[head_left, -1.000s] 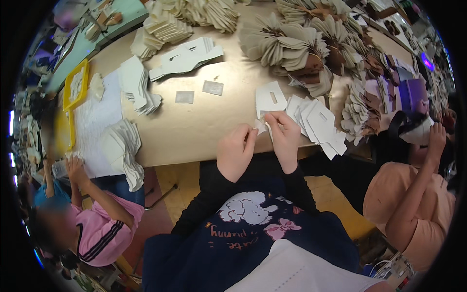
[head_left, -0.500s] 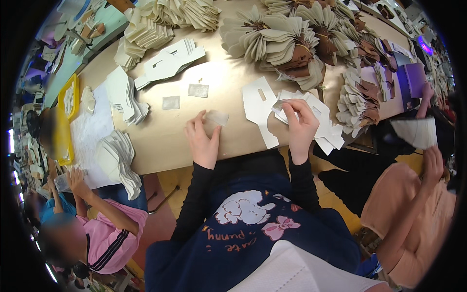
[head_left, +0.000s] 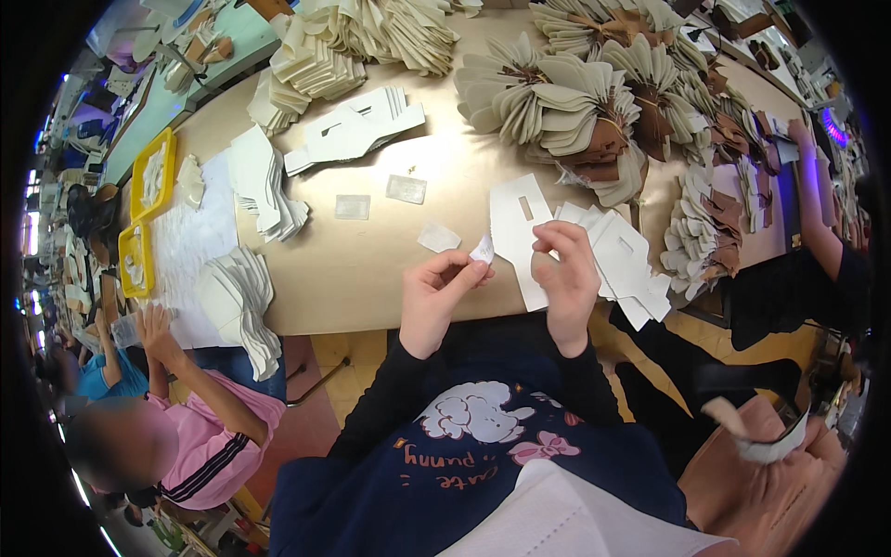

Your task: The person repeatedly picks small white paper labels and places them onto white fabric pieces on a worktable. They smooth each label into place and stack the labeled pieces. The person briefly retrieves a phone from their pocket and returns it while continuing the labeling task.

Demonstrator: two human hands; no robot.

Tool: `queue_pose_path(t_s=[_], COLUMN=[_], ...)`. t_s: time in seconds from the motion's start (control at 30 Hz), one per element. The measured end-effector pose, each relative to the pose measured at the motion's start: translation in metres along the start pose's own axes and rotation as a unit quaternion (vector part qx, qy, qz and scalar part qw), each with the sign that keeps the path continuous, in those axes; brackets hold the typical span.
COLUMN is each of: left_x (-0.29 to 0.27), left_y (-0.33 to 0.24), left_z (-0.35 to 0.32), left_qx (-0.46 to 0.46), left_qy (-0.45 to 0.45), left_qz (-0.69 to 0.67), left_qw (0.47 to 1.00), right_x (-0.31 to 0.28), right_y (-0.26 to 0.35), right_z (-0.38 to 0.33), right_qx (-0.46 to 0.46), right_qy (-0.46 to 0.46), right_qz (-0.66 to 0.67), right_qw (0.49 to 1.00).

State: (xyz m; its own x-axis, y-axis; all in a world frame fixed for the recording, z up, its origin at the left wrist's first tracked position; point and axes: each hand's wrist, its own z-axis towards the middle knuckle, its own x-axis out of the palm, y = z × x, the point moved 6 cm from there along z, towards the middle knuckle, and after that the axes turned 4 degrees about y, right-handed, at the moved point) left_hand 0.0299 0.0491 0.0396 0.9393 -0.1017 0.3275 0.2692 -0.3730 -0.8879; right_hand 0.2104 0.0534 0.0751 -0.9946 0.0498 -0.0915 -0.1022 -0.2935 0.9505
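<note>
A person in pink (head_left: 223, 436) is at the far left, both hands at the table's edge beside two yellow trays (head_left: 170, 162) of small pale pieces. Next comes a white sheet (head_left: 190, 269) on the gold-brown table (head_left: 371, 278), with a near stack (head_left: 232, 288) of white pieces on its right side, overhanging the edge. Farther back are a second stack (head_left: 262, 181), a cream stack (head_left: 320, 70) and a slotted stack (head_left: 357, 127). Two small greyish patches (head_left: 353, 207) lie near each other, and a paler patch (head_left: 439, 236) lies just beyond the left hand (head_left: 464, 271). That hand pinches a small white slip (head_left: 482, 249) between thumb and fingertips, above the table and just left of a white slotted piece (head_left: 515, 227). The right hand (head_left: 540, 249) is by this piece's right side, fingers curled, thumb a little apart from them in a narrow gap; whether it touches the piece I cannot tell. Behind it spread fanned white pieces (head_left: 620, 255), with beige-and-brown bundles (head_left: 566, 102) farther back. At the far right, a person in peach (head_left: 770, 501) has a blurred pale piece (head_left: 772, 450) in front of them.
</note>
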Motion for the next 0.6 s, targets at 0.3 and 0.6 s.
queue_pose_path(t_s=[0.3, 0.6], left_x=[-0.004, 0.0], left_y=[-0.006, -0.014], left_z=[-0.005, -0.006], left_qx=[0.012, 0.061], left_qy=[0.081, 0.019], left_qz=[-0.009, 0.056], left_qw=[0.997, 0.996], right_x=[0.029, 0.022], right_y=[-0.031, -0.008], right_z=[-0.007, -0.001], right_qx=[0.253, 0.129], right_qy=[0.125, 0.088], right_qz=[0.266, 0.065], right_qw=[0.922, 0.986])
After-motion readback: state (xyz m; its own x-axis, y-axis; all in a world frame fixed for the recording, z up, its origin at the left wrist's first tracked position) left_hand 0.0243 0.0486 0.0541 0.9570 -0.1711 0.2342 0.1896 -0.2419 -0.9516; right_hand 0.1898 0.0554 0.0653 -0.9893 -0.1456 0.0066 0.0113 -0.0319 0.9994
